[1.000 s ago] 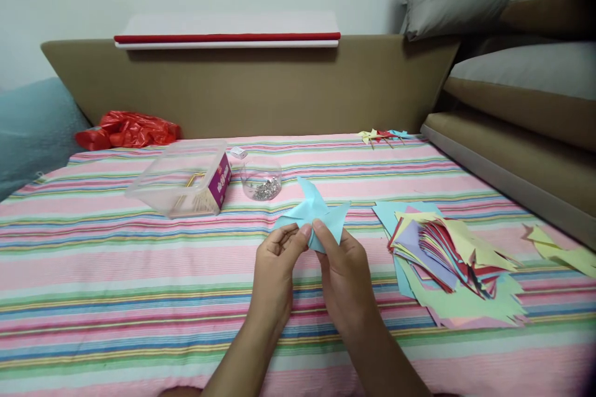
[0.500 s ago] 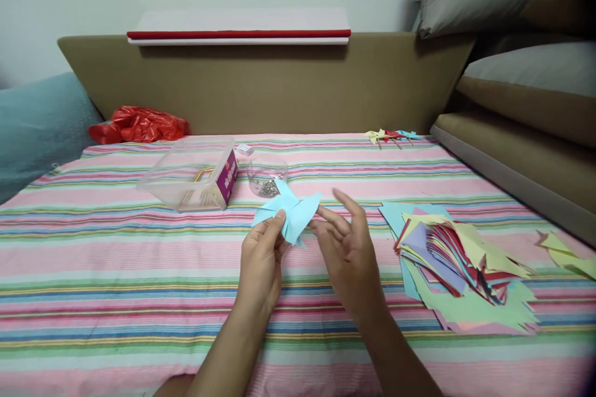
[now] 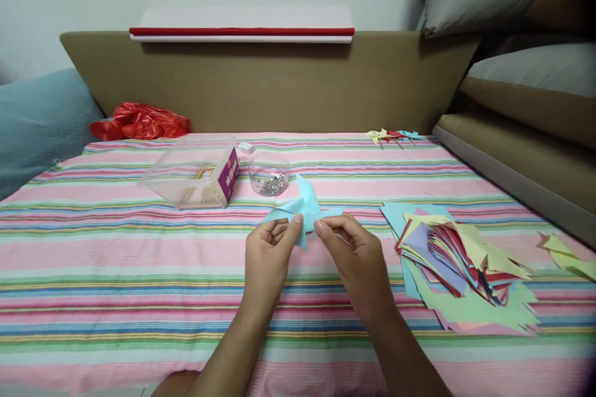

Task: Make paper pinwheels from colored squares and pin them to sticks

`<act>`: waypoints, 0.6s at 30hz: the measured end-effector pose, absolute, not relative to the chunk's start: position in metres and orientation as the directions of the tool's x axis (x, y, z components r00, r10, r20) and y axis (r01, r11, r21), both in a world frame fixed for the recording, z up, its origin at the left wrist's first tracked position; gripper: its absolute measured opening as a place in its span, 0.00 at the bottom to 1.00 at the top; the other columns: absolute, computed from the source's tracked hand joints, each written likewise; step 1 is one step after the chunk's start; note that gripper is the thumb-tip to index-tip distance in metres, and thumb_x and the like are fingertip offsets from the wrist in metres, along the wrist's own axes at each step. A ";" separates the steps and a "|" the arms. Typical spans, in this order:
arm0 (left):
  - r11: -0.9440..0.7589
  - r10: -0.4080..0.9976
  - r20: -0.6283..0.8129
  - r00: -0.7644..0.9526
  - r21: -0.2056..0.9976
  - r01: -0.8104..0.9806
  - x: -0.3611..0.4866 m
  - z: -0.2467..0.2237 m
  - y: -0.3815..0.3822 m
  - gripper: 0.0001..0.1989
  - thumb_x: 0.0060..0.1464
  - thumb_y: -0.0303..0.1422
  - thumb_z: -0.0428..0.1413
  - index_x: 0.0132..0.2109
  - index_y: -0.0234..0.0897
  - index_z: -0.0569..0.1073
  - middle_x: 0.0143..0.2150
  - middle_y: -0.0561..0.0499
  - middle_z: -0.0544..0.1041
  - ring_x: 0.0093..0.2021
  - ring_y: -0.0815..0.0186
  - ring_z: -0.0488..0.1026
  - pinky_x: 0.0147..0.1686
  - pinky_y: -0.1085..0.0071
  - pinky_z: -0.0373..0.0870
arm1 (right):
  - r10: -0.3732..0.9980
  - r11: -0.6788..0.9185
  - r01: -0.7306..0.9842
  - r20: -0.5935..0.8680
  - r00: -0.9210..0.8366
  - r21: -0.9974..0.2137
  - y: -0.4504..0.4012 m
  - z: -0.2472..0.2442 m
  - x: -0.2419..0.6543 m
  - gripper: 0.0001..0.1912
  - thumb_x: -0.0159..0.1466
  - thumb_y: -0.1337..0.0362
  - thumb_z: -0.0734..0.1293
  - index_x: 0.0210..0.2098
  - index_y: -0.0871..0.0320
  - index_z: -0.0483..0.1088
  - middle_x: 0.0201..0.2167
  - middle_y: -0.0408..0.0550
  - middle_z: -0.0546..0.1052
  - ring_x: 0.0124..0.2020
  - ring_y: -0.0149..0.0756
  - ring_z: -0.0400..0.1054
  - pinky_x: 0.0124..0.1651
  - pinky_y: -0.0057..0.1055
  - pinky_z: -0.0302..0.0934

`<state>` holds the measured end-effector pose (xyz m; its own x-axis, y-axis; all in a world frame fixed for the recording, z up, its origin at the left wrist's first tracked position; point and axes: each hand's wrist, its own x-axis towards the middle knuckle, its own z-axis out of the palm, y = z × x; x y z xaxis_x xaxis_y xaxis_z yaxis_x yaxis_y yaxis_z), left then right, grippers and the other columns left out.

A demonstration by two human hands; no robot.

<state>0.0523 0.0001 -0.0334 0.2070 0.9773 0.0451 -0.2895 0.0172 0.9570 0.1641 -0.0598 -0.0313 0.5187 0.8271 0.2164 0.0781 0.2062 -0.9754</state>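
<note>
A light blue paper pinwheel point(image 3: 307, 203) with folded blades is held up between both hands, above the striped cloth point(image 3: 186, 260). My left hand point(image 3: 271, 251) pinches its lower left part, thumb in front near the centre. On the other side my right hand point(image 3: 356, 254) pinches the right blade between thumb and fingers. Just behind the pinwheel stands a clear round container point(image 3: 269, 175) with small metal pieces inside.
A clear plastic box point(image 3: 190, 173) with thin sticks stands back left, near a red plastic bag point(image 3: 142, 122). Coloured paper sheets point(image 3: 460, 260) are piled at the right. Small pinwheels on sticks point(image 3: 395, 136) lie at the back right. Cushions point(image 3: 526, 118) border the right side.
My right hand, apart from the paper with its fingers spread before, has closed on the right blade. The pinwheel has turned and shifted slightly right.
</note>
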 end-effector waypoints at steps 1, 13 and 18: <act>0.013 0.975 0.049 0.218 0.961 -0.276 0.052 -0.033 -0.001 0.12 0.49 0.38 0.69 0.31 0.34 0.78 0.28 0.52 0.78 0.31 0.68 0.74 0.34 0.74 0.69 | 0.822 0.199 0.073 0.207 0.530 -0.977 -0.060 -0.032 0.164 0.08 0.63 0.57 0.71 0.32 0.55 0.77 0.34 0.45 0.78 0.37 0.36 0.74 0.44 0.33 0.70; 0.010 0.960 0.052 0.275 0.976 -0.219 0.055 -0.031 -0.007 0.13 0.52 0.39 0.67 0.31 0.33 0.77 0.30 0.50 0.78 0.33 0.68 0.72 0.36 0.74 0.70 | 0.762 0.183 -0.073 0.095 0.640 -0.980 -0.056 -0.036 0.156 0.13 0.57 0.56 0.75 0.30 0.56 0.70 0.26 0.40 0.75 0.29 0.33 0.72 0.32 0.28 0.67; 0.008 0.952 0.062 0.300 0.974 -0.226 0.056 -0.032 -0.007 0.13 0.53 0.38 0.66 0.30 0.33 0.76 0.28 0.52 0.76 0.33 0.69 0.71 0.36 0.75 0.69 | 0.746 0.213 -0.082 0.108 0.657 -0.973 -0.054 -0.039 0.154 0.15 0.57 0.55 0.76 0.30 0.56 0.69 0.25 0.41 0.76 0.28 0.33 0.71 0.31 0.28 0.66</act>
<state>0.0562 -0.0065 -0.0324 0.3001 0.9519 0.0620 -0.2260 0.0078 0.9741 0.1538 -0.0543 -0.0391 0.6568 0.7462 0.1082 -0.0822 0.2135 -0.9735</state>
